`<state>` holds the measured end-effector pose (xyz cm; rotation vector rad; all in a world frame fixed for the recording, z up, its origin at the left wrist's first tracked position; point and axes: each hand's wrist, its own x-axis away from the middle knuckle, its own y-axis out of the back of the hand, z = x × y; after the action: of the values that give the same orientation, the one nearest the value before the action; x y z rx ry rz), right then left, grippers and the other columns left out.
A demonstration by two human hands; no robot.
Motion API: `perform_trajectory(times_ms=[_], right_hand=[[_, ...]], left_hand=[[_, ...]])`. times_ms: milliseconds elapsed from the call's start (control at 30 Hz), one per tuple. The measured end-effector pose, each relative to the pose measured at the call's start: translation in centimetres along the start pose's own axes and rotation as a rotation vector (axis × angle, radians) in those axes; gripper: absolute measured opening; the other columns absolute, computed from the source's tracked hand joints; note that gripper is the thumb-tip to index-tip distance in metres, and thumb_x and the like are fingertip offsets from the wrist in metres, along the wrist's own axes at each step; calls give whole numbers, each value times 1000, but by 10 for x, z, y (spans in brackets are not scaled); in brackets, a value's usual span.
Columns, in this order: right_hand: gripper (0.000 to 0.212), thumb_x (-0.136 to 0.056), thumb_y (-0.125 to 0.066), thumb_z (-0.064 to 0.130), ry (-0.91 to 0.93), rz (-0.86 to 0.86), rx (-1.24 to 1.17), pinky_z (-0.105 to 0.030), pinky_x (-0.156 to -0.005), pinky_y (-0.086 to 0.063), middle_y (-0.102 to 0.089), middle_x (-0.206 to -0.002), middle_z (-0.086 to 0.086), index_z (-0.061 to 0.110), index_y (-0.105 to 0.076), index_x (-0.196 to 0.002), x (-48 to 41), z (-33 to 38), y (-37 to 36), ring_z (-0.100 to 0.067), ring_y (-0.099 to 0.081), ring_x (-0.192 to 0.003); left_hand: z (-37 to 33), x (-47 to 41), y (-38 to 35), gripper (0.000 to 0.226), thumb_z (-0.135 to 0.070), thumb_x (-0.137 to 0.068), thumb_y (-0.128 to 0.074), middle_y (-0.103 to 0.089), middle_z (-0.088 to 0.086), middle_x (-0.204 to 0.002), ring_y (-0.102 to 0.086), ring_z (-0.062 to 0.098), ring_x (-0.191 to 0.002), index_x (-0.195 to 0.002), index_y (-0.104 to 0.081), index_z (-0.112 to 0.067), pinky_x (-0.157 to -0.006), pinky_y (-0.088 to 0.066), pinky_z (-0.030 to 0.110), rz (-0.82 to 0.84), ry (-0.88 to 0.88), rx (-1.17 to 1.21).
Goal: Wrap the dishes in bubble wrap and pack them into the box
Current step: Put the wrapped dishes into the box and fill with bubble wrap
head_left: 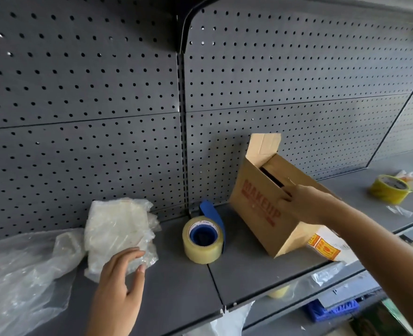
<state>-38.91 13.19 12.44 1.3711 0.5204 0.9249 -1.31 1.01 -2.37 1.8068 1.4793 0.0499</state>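
Observation:
A bubble-wrapped bundle (117, 232) lies on the grey shelf (181, 284) at the left. My left hand (121, 275) rests at its near edge with fingers nearly straight, touching the wrap. A brown cardboard box (261, 214) printed "MAKEUP" stands at the right, one flap upright and the top partly closed. My right hand (297, 202) reaches over the box and its fingers curl on the top flap edge near the dark gap. What is inside the box is hidden.
A roll of clear packing tape (203, 240) with a blue dispenser stands between the bundle and the box. Loose plastic sheet (18, 275) spreads at far left. A yellow tape roll (390, 189) sits far right. A pegboard wall backs the shelf.

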Motion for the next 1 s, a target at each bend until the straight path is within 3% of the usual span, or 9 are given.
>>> perform_trajectory(times_ms=[267, 333, 400, 500, 600, 733, 800, 900, 1000], right_hand=[[18, -79, -37, 57, 120, -236, -59, -38, -57, -60, -66, -72, 15, 66, -48, -91, 68, 29, 59, -10, -66, -60], [26, -81, -43, 54, 147, -312, -66, -37, -62, -60, -67, -75, 18, 66, -48, -104, 88, 44, 71, -10, -66, -66], [39, -80, -47, 57, 198, -361, -81, -40, -69, -60, -69, -85, 20, 71, -39, -115, 107, 54, 79, -12, -67, -76], [61, -71, -43, 76, 325, -361, -30, -44, -73, -58, -67, -104, 23, 69, -34, -131, 128, 72, 78, -16, -67, -86], [68, -70, -48, 76, 465, -312, 27, -45, -74, -58, -63, -108, 29, 64, -36, -135, 142, 94, 65, -14, -66, -87], [73, -70, -49, 76, 631, -245, 110, -43, -74, -58, -60, -110, 31, 62, -30, -139, 156, 127, 42, -11, -64, -92], [74, -73, -52, 72, 740, -260, 131, -33, -76, -58, -61, -108, 28, 53, -36, -142, 157, 142, 27, -8, -63, -91], [75, -74, -55, 66, 872, -340, 175, -16, -77, -45, -66, -109, 20, 33, -51, -141, 156, 166, 3, -3, -56, -94], [78, -74, -57, 66, 959, -322, 152, -24, -84, -53, -66, -121, 13, 27, -52, -142, 150, 182, -20, -8, -62, -104]], left_hand=[[-6, -2, 6, 32, -10, -92, -68, -58, -30, -122, -57, 8, -120, -113, -64, -34, -97, -44, 25, 8, -5, 71], [-10, -3, 12, 24, -25, -96, -65, -59, -29, -126, -58, 8, -122, -117, -62, -37, -99, -42, 17, 12, -14, 129], [-15, -4, 21, 24, -46, -98, -59, -60, -26, -129, -59, 6, -119, -121, -59, -41, -98, -47, 24, 10, 36, 195], [-27, -6, 41, 45, -58, -90, -64, -57, -20, -136, -56, 6, -122, -130, -53, -40, -99, -49, 37, 12, 82, 337], [-37, -10, 70, 80, -69, -78, -70, -51, -13, -145, -51, 14, -133, -141, -46, -27, -106, -44, 32, 15, -13, 453], [-38, -9, 113, 125, -81, -50, -81, -34, -24, -158, -38, 7, -145, -155, -24, -43, -113, -39, 38, 189, 25, 531], [-41, -4, 130, 142, -69, -40, -91, -34, -32, -155, -36, -7, -143, -157, -15, -41, -110, -41, 24, 281, 56, 536], [-37, 6, 147, 137, -7, -40, -92, -58, -39, -124, -56, -17, -115, -152, -18, -33, -84, -48, 5, 355, 152, 593], [-11, 15, 159, 128, -5, -41, -96, -69, -22, -121, -66, -3, -111, -150, -32, -22, -81, -53, 12, 434, 195, 551]])
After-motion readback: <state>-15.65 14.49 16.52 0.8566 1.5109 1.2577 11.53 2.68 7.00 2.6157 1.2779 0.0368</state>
